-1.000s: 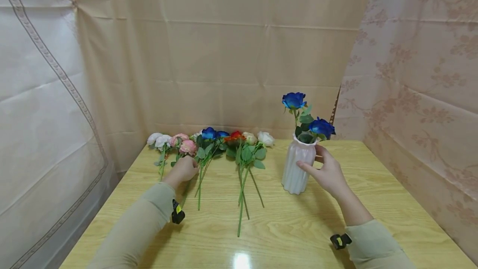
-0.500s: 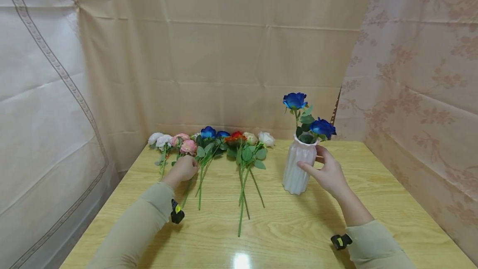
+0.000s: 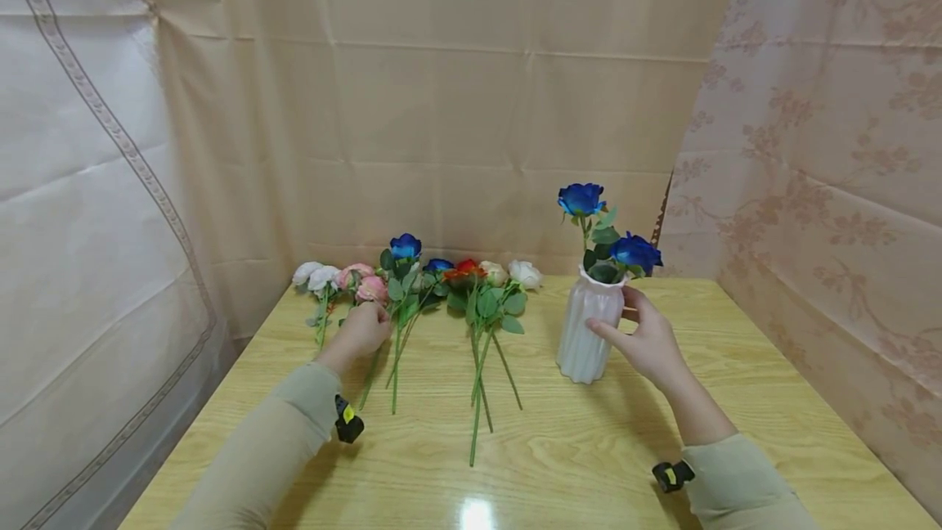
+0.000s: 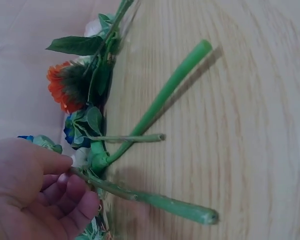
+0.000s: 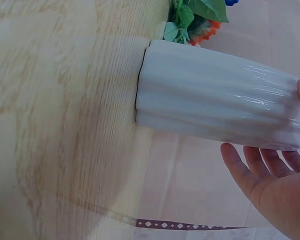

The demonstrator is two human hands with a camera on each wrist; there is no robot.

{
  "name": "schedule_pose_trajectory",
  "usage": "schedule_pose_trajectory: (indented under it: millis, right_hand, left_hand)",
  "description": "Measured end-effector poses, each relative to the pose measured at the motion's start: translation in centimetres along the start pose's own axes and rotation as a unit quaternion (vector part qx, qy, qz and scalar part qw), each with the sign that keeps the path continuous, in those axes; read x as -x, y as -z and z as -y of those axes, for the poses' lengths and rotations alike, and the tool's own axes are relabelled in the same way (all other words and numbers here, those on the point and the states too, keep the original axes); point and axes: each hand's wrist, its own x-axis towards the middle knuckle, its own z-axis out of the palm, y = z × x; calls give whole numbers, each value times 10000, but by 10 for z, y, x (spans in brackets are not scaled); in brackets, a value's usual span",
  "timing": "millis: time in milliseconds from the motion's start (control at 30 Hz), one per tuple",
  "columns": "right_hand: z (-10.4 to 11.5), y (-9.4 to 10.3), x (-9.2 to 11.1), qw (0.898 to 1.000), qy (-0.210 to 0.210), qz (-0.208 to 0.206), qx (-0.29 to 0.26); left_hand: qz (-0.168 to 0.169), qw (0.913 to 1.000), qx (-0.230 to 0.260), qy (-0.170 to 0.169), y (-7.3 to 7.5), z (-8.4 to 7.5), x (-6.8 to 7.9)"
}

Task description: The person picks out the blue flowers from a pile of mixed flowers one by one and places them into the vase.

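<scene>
My left hand [image 3: 362,329] pinches the green stem [image 4: 160,202] of a blue rose [image 3: 405,246] between thumb and fingers. The bloom is raised slightly above the flowers beside it, while in the left wrist view the stem's cut end points away from the hand. At the right, a white ribbed vase [image 3: 585,334] stands upright on the table, two blue roses [image 3: 580,199] in its mouth. My right hand [image 3: 648,342] grips the vase near its neck, thumb in front and fingers round the far side. In the right wrist view the vase [image 5: 215,95] shows its base on the wood.
White flowers [image 3: 322,277] and pink flowers [image 3: 371,290] lie left of the held rose. Another blue rose [image 3: 439,265], an orange-red flower [image 3: 464,270], a cream rose [image 3: 494,272] and a white rose [image 3: 525,274] lie mid-table [image 3: 559,464], stems toward me. A beige curtain [image 3: 478,121] hangs behind.
The blue rose in my left hand has tilted up and a little left, off the flowers around it. The left hand has risen slightly. My right hand and the vase stay put.
</scene>
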Motion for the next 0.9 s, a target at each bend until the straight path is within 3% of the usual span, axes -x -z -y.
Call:
schedule_pose_trajectory:
  millis: [367, 567, 900]
  right_hand:
    - [1, 1, 1, 10000, -86, 29, 15]
    - [2, 1, 1, 10000, -95, 27, -4]
    - [5, 1, 3, 9998, -178, 70, -5]
  left_hand:
    - [-585, 9979, -42, -282, 5, -16, 2]
    - [-688, 9971, 218, -242, 6, -19, 3]
    - [-1069, 9911, 547, -571, 8, -36, 12]
